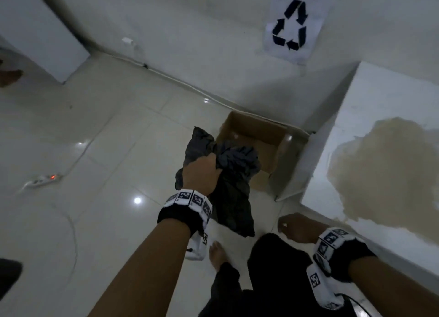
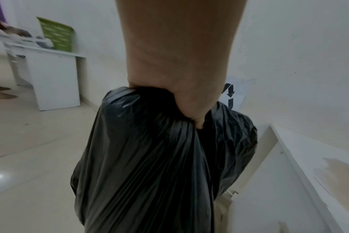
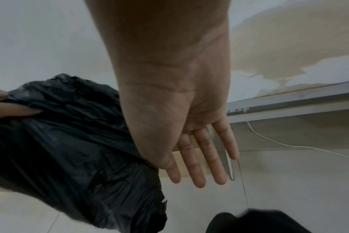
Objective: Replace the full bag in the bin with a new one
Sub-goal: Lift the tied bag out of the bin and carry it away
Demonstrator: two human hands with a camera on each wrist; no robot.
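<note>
A full black plastic bag (image 1: 231, 195) hangs in the air from my left hand (image 1: 202, 172), whose fingers are curled tight round its gathered neck. The left wrist view shows the same fist (image 2: 187, 100) bunching the bag (image 2: 145, 165). Behind the bag stands the bin, a brown cardboard box (image 1: 256, 136), open at the top with nothing visible inside, on the floor against the wall. My right hand (image 1: 291, 226) hangs low to the right of the bag, holding nothing. In the right wrist view its fingers (image 3: 199, 157) are straight, beside the bag (image 3: 70, 149).
A white table (image 1: 380, 126) with a worn brown patch stands right of the box. A recycling sign (image 1: 293, 24) is taped to the wall. A white cable and a lit power strip (image 1: 45, 179) lie on the tiled floor at left. A white cabinet (image 1: 40, 29) stands far left.
</note>
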